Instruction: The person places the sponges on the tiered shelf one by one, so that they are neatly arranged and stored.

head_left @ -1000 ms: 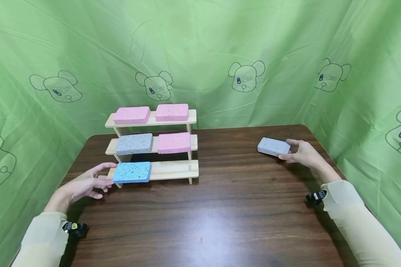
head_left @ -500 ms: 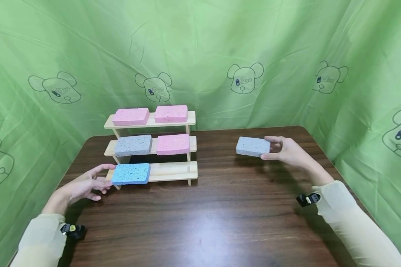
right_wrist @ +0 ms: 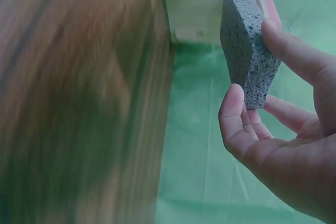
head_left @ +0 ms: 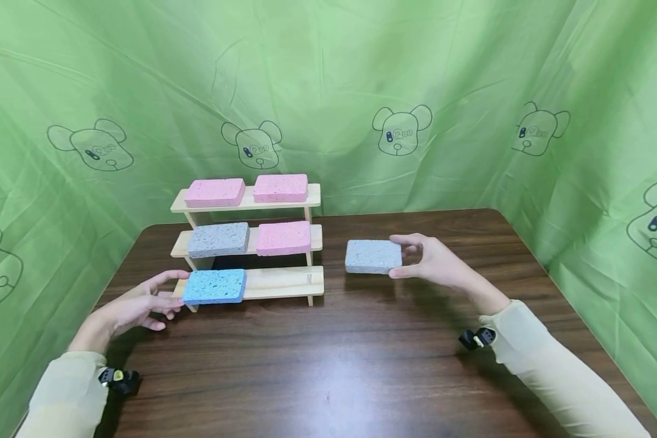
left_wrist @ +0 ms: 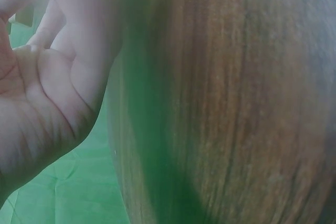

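In the head view my right hand (head_left: 429,260) pinches a pale grey-blue sponge (head_left: 373,256) by its right end, thumb on the near edge and finger on the far edge. The sponge hangs above the table, just right of a three-tier wooden shelf (head_left: 281,283). The right wrist view shows this sponge (right_wrist: 247,51) between the fingertips. My left hand (head_left: 142,305) holds the left end of a bright blue sponge (head_left: 215,286) lying on the lowest tier, thumb and index finger at its corners. In the left wrist view only the palm and some fingers show.
Two pink sponges (head_left: 215,192) lie on the top tier. On the middle tier sit a grey-blue sponge (head_left: 219,239) at left and a pink sponge (head_left: 283,238) at right. Dark wooden table (head_left: 328,365) below; a green curtain (head_left: 328,79) surrounds it.
My right hand has carried the grey-blue sponge leftward across the table, from the right side toward the shelf. The left hand and the blue sponge have stayed in place.
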Available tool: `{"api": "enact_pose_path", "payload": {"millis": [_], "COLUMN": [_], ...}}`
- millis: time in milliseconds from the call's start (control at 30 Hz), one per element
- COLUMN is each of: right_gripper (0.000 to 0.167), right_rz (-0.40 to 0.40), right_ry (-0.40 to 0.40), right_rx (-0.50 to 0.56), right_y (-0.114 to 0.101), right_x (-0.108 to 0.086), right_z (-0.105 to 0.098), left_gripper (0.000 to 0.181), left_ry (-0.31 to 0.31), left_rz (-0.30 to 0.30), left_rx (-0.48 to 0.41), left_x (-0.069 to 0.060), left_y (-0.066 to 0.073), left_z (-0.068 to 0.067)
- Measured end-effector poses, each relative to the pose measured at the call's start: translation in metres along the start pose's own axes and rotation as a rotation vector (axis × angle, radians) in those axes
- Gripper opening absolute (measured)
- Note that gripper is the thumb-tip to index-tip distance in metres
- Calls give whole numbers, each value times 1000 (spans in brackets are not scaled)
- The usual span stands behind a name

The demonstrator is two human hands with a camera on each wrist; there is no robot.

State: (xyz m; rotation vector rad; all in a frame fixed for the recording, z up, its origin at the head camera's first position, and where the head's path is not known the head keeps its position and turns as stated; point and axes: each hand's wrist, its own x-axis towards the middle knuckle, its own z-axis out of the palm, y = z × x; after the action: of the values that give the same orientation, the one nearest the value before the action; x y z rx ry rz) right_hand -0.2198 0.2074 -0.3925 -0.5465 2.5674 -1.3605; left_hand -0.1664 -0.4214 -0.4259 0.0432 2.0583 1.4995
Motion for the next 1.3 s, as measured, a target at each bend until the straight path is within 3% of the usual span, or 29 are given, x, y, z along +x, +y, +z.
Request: {"api": "enact_pose_path", "payload": {"millis": [300, 500, 800, 900, 1067, 1300], "right_gripper": [79, 80, 78, 77, 78, 82], "right_rz": [-50, -81, -139, -173, -241, -259], "right_ry": [-81, -138, -135, -117, -62, -12], "right_rx": [233, 295, 270, 216, 70, -13], "right_y": [-20, -31, -55, -55, -51, -53], "right_x": [14, 25, 46, 49, 56, 58], "right_z": [50, 86, 129, 140, 151, 157], "left_gripper": [59, 58, 60, 60, 60, 60], "left_ry": [-7, -29, 3, 0, 5, 9], "left_rz": [12, 9, 5, 8, -2, 1], "left_rx": [-4, -14, -2, 0, 0, -1], "left_x": [-1, 2, -1, 1, 2, 1], "left_y": [-1, -4, 0, -1, -2, -2], "left_z": [3, 5, 1, 1, 1, 0]}}
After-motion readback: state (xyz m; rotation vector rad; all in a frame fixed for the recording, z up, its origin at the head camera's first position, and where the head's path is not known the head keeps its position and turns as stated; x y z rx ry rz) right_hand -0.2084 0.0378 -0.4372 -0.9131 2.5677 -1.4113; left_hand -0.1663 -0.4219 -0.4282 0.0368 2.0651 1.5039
